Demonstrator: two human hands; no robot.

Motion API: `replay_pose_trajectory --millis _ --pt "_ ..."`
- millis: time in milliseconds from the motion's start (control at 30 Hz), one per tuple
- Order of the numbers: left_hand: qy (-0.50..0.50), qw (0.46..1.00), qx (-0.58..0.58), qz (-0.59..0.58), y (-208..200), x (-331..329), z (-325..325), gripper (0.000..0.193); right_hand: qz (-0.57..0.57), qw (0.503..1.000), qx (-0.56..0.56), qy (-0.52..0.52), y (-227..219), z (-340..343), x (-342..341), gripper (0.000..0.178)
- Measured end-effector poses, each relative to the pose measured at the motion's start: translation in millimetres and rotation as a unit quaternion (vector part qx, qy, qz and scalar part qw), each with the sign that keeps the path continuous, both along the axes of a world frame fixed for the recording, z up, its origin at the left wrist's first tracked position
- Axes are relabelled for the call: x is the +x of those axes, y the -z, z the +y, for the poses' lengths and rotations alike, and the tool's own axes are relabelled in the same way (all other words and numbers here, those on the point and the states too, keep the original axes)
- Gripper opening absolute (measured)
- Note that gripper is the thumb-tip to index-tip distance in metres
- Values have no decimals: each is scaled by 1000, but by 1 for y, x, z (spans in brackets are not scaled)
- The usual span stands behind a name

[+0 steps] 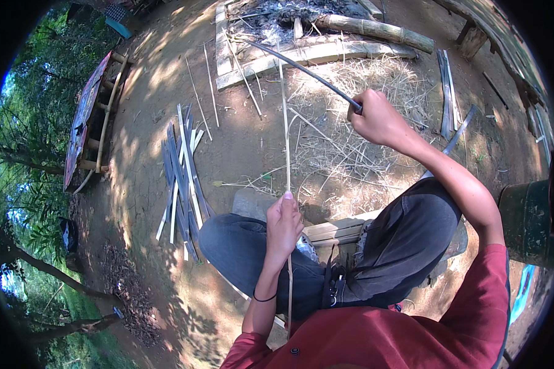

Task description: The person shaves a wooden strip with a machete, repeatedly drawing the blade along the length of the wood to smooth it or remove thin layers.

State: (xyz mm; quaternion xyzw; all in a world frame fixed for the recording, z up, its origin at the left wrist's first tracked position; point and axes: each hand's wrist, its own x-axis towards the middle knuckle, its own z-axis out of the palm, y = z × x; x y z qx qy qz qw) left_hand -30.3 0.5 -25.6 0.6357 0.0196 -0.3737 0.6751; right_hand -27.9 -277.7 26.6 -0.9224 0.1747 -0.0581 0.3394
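Person seated with knees apart, both hands raised over the lap and the ground in front. The left hand (283,224), fingers curled and thumb uppermost, is closed on a slender pale strip (285,132); the strip passes through the grip, its longer visible part extending beyond the thumb and away from the body, its lower part running back past the dark trousers (406,246) toward the shirt (375,338). The right hand (378,117), farther forward and to the right, is clenched on one end of a long dark rod (308,71), which slants away to the left and crosses the line of the pale strip near that strip's far end; whether the two touch cannot be determined. The pale strip thus lies within the left hand and well apart from the right. On the ground: fibrous shavings (357,154), beyond the knees; a loose bundle of dark and pale slats (181,178), left of the left knee; a bamboo pole (381,32), resting at the bordered ash bed (271,27); a dark green drum (526,221), beside the right arm.
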Motion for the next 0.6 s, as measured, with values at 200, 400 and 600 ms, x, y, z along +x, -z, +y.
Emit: replay_pose_trajectory --millis 200,400,600 --pt "16 979 44 -197 2 14 -23 39 19 986 -63 -155 -14 53 -28 15" --pt "-3 916 188 -355 -24 19 -42 35 76 974 -101 -191 -5 67 -28 17" --pt "-11 902 195 -385 -35 14 -52 33 9 977 -136 -162 6 54 -26 14"
